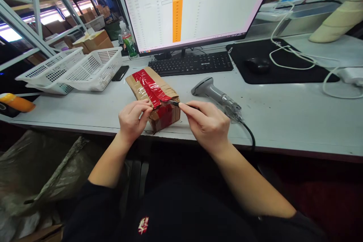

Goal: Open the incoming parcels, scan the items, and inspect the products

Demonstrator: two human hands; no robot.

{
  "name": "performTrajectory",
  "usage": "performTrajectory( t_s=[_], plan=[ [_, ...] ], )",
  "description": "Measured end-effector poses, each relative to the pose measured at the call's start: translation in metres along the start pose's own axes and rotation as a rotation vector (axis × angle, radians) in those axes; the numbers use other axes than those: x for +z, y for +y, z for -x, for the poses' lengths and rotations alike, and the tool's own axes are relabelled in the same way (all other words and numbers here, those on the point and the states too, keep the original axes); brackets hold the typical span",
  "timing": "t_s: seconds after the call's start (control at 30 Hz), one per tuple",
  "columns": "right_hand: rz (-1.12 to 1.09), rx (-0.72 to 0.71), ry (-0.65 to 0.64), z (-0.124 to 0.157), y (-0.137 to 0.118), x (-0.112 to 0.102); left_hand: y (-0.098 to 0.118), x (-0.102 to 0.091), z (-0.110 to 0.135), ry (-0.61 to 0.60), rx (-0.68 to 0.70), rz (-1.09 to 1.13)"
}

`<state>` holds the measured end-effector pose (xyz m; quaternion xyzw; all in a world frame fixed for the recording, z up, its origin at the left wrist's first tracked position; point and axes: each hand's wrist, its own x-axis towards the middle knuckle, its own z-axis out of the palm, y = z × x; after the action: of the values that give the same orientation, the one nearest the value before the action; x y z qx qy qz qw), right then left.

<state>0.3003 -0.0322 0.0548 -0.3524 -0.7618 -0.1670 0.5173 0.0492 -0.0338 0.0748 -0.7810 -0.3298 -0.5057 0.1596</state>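
Note:
A small cardboard box [167,90] with red tape [146,85] across its top and near end sits at the front of the desk. My right hand [208,123] grips a thin black-handled knife [175,103], its metal tip touching the tape at the box's near top edge. On the near left corner of the box is my left hand [133,118], thumb and fingers pinched at the taped edge. Whether it holds a bit of tape or the cardboard flap is hidden by the fingers.
Right of the box lies a grey barcode scanner [217,94] with a cable. Behind stand a keyboard [193,63] and a monitor [221,3]. White baskets [99,77], a phone [120,73] and a bottle [129,41] are left; a mouse [257,65] on its pad is right.

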Motion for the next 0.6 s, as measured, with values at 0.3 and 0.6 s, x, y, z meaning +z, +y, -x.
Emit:
performTrajectory(
  t_s=[0.3,0.6],
  plan=[
    [-1.034,0.919,-0.313,0.028,-0.008,-0.005,-0.110,0.019,-0.034,0.098,-0.672,0.272],
    [-1.423,1.184,-0.431,-0.003,0.018,0.018,-0.076,-0.006,0.023,0.303,-0.771,0.220]
  ],
)
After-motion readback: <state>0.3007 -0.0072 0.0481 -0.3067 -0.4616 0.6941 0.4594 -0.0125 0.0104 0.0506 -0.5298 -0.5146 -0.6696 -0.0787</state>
